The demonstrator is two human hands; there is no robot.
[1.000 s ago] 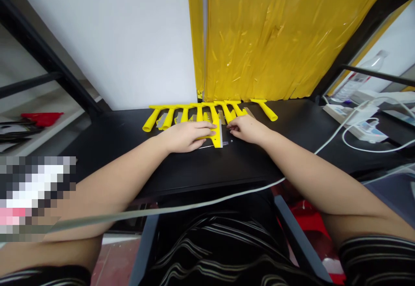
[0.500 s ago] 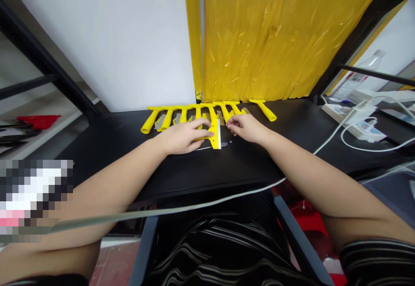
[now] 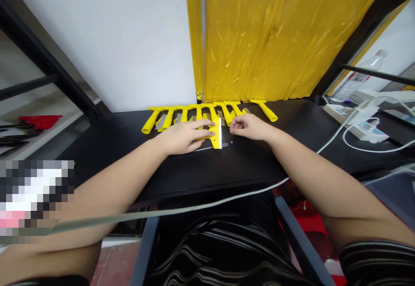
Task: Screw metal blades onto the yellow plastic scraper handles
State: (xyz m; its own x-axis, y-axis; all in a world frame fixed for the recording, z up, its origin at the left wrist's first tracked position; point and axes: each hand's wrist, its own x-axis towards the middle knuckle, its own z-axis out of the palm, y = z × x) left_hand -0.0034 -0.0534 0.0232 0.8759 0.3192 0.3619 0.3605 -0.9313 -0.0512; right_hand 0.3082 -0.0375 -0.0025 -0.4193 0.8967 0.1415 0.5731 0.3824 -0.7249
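Note:
My left hand (image 3: pixel 184 137) is closed on a yellow scraper (image 3: pixel 215 139), its fingers lying over the handle and head. The scraper's pale straight edge faces right. Just right of that edge is my right hand (image 3: pixel 249 127), with fingers curled together; whatever they hold, if anything, is hidden. On the black table under the scraper lies a clear plastic piece with dark print (image 3: pixel 224 144), partly covered. A tiny shiny dot, too small to name, shows beside it. Behind both hands several yellow scrapers (image 3: pixel 167 119) stand in a row, with grey pieces between them.
One more yellow scraper (image 3: pixel 267 111) lies apart at the right. A white power strip (image 3: pixel 366 128) with cables and a clear bottle (image 3: pixel 359 76) are on the right. A white cable (image 3: pixel 207 202) crosses in front of the black table (image 3: pixel 194 173). Yellow film covers the panel behind.
My right hand has shifted slightly right, away from the scraper's edge, and its fingers have curled more. My left hand and the scraper are nearly unmoved.

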